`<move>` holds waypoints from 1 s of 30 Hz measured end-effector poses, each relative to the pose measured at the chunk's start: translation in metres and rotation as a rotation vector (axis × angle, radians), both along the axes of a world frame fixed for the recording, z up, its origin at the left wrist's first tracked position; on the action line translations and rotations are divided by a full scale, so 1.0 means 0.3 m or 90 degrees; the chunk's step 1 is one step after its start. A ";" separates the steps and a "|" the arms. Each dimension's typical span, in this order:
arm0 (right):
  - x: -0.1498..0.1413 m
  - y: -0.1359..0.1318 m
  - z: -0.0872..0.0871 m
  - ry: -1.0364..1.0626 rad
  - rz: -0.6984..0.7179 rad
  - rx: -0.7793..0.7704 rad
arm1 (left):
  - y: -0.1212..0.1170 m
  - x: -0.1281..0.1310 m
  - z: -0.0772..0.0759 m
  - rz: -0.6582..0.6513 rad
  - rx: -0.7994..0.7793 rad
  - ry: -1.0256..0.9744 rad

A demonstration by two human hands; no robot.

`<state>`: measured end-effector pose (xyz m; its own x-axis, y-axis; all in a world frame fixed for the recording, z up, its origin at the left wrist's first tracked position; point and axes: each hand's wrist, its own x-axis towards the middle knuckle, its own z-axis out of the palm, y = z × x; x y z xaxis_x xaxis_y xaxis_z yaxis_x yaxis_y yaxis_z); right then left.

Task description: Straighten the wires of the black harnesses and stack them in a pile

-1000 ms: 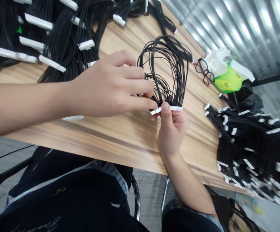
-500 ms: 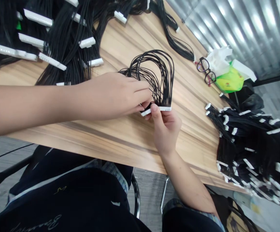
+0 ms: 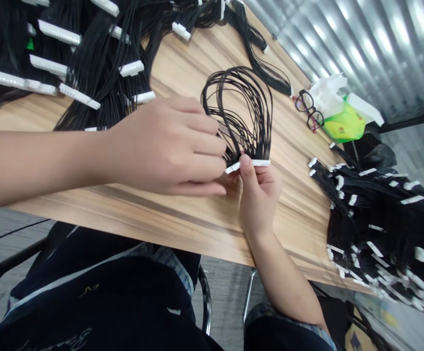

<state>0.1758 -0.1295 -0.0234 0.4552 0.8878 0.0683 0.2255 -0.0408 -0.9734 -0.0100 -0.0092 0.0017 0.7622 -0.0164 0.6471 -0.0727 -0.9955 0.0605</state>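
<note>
A wire harness point(image 3: 266, 117) of many thin black wires with a white connector strip point(image 3: 261, 163) stands in a loop over the wooden table. My right hand point(image 3: 259, 190) pinches the strip, its thumb on top and its fingers behind. From the left, my left hand point(image 3: 175, 146) reaches across with its back to the camera. Its bent fingers close on the near side of the wire loop, beside the strip's left end. The thumb lies straight along the lower side, and the fingertips are partly hidden.
Black wire bundles point(image 3: 98, 63) with white connectors cover the table's point(image 3: 183, 214) upper left. Another large heap point(image 3: 387, 209) lies at the right. Glasses point(image 3: 309, 109) and a green and white packet point(image 3: 343, 124) sit by the corrugated metal wall point(image 3: 373, 48).
My left hand has turned so its back and several fingers show more. The wire loop is rounder and taller. My right hand and the connector strip have shifted slightly right.
</note>
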 end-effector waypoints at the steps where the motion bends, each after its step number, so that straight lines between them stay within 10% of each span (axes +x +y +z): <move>1: 0.007 0.003 -0.001 0.012 -0.013 0.009 | -0.009 -0.004 -0.004 -0.050 0.009 -0.024; 6: 0.014 0.011 0.008 0.018 -0.052 0.053 | -0.047 -0.016 -0.028 -0.099 -0.133 0.037; 15: 0.006 0.005 0.017 0.032 -0.044 0.107 | 0.050 -0.009 -0.020 0.291 -0.249 0.062; 24: 0.001 -0.005 0.012 0.024 0.024 0.033 | 0.099 0.001 -0.033 0.271 -0.416 0.056; 30: 0.000 0.000 0.031 0.116 0.150 -0.024 | 0.114 0.004 -0.030 0.209 -0.307 -0.051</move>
